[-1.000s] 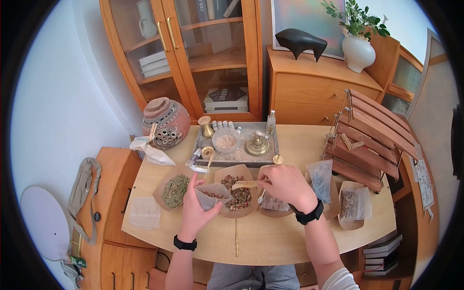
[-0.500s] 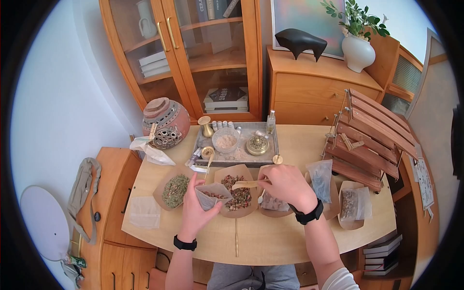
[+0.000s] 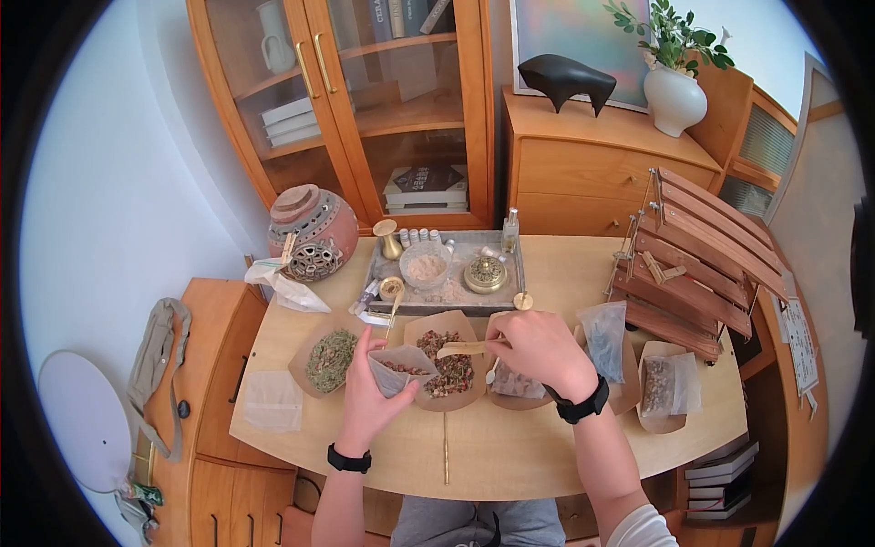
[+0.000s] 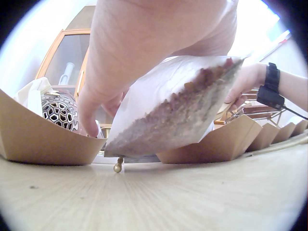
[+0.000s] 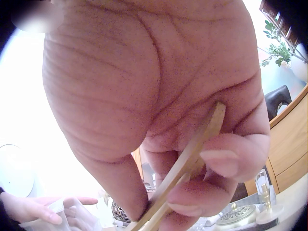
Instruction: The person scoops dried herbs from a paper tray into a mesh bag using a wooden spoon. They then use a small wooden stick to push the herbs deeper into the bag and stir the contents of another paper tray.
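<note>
A small translucent bag (image 3: 390,379) of dried reddish petals and bits is gripped between the thumb and fingers of my left hand (image 3: 359,406). It stands tilted with its mouth open, as the left wrist view also shows. My right hand (image 3: 545,351) pinches pale wooden tongs (image 5: 185,161), which point left in the head view. Their tip overlaps a brown paper tray (image 3: 456,322) that holds a dried flower mix (image 3: 448,376), close beside the bag's mouth. Left of the bag, another paper tray holds green dried herbs (image 3: 332,361).
Further paper trays with bagged material (image 3: 663,385) line the right. Behind stands a grey tray (image 3: 465,301) with a glass bowl (image 3: 427,264) and brass censer (image 3: 486,273). A brass stick (image 3: 447,451) lies in front, a flat bag (image 3: 273,401) at left, a wooden slatted rack (image 3: 693,264) at right.
</note>
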The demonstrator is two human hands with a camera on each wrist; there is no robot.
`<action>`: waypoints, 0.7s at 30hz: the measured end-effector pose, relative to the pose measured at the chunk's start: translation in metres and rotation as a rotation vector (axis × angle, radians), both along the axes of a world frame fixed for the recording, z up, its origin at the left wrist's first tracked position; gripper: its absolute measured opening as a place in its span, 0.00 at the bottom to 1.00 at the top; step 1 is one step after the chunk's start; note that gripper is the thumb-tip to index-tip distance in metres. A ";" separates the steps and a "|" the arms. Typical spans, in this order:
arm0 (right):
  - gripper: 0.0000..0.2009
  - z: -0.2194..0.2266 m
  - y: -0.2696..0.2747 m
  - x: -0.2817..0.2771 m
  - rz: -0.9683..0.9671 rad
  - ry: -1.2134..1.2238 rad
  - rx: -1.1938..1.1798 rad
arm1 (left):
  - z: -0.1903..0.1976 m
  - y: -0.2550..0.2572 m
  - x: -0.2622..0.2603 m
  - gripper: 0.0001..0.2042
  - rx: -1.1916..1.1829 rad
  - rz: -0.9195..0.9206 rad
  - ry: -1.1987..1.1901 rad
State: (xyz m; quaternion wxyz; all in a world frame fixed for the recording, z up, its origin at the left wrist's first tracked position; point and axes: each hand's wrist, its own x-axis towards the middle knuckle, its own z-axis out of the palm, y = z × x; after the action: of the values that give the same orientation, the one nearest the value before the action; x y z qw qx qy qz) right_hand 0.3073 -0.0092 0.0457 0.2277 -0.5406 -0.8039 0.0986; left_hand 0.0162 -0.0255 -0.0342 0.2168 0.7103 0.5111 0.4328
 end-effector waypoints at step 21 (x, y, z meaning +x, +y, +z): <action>0.07 0.000 0.000 0.000 -0.001 0.002 0.003 | 0.001 0.000 0.000 0.53 0.017 -0.005 -0.004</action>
State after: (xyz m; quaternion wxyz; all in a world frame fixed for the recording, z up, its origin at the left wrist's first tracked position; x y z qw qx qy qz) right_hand 0.3070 -0.0094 0.0458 0.2293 -0.5403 -0.8037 0.0976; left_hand 0.0166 -0.0258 -0.0328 0.2125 0.7126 0.5052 0.4380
